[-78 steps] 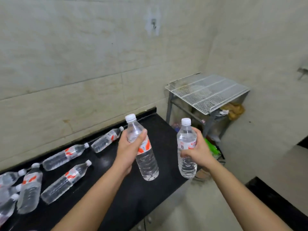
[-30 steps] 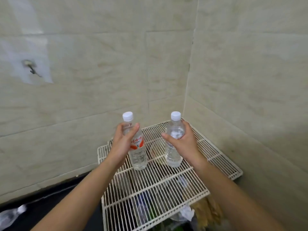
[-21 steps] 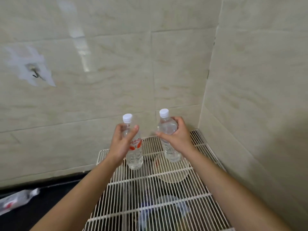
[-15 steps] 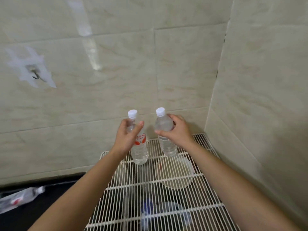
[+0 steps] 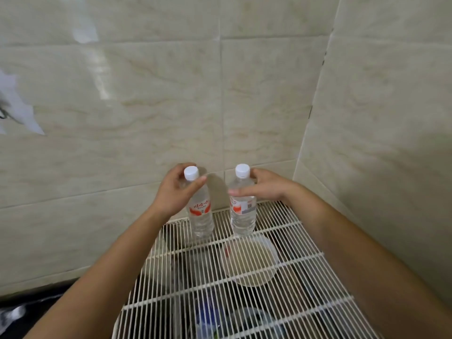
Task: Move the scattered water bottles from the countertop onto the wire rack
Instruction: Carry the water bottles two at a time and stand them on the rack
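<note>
Two clear water bottles with white caps stand upright side by side at the back of the white wire rack, close to the tiled wall. The left bottle has a red and white label, and my left hand wraps round its neck and shoulder from the left. The right bottle is held at its shoulder by my right hand, thumb lying across the front and fingers behind near the cap. Both bottle bases touch the rack wires.
Tiled walls meet in a corner just right of the bottles. Under the rack sit a pale round bowl and dark clutter. The black countertop shows at the lower left with a blurred bottle lying on it.
Both hands carried the bottles from the countertop over to the rack, then lowered them toward the back wall. The bottles now stand on the wires, and my grip has slid up toward their necks.
</note>
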`<move>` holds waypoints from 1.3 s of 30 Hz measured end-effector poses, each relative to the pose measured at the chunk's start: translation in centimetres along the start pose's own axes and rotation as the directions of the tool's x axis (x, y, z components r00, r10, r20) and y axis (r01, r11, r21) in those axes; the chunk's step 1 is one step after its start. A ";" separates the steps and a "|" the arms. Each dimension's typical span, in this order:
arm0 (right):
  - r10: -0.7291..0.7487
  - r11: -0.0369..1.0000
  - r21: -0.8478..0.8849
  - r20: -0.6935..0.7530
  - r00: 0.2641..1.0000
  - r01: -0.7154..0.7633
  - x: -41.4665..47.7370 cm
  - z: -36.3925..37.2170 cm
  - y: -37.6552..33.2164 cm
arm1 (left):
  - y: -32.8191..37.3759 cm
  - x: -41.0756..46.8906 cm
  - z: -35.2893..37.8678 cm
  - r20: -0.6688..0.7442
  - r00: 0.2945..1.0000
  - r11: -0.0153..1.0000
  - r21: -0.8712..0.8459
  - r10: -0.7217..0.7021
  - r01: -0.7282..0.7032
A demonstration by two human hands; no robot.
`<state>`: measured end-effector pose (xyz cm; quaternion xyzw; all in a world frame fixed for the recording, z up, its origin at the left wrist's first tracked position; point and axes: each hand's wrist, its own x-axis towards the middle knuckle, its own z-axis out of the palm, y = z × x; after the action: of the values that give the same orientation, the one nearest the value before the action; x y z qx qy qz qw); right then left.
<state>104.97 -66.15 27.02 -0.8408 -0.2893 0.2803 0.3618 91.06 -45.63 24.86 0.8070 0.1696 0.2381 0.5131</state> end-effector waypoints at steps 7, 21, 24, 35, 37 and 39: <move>-0.200 0.920 -0.392 -0.413 0.889 0.024 -0.3 0.4 -2.6 | 0.0 0.3 -1.8 -0.011 0.995 0.982 0.162 0.101 -0.098; -0.460 0.832 -0.378 -0.060 0.886 0.407 3.1 -0.1 -4.4 | -0.6 0.4 -0.9 -0.070 0.978 0.960 0.219 0.195 -0.176; -0.482 0.819 -0.373 -0.035 0.876 0.436 3.3 0.3 -4.6 | -0.6 0.2 -1.2 -0.066 0.983 0.973 0.170 0.172 -0.158; -0.463 0.823 -0.390 -0.037 0.886 0.413 3.2 0.1 -5.2 | -0.6 0.6 -1.5 -0.001 0.995 0.989 0.103 0.103 -0.103; -0.459 0.826 -0.399 -0.067 0.886 0.398 3.1 0.1 -5.1 | -0.5 0.7 -1.5 0.005 0.996 0.990 0.111 0.092 -0.092; -0.465 0.840 -0.362 -0.096 0.880 0.404 2.8 0.5 -4.7 | -0.7 0.4 -1.5 -0.014 0.997 0.991 0.103 0.082 -0.080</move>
<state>105.18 -61.25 29.63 -0.8231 -0.4821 0.0607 0.2939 90.52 -44.06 24.87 0.8364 0.1533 0.2569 0.4593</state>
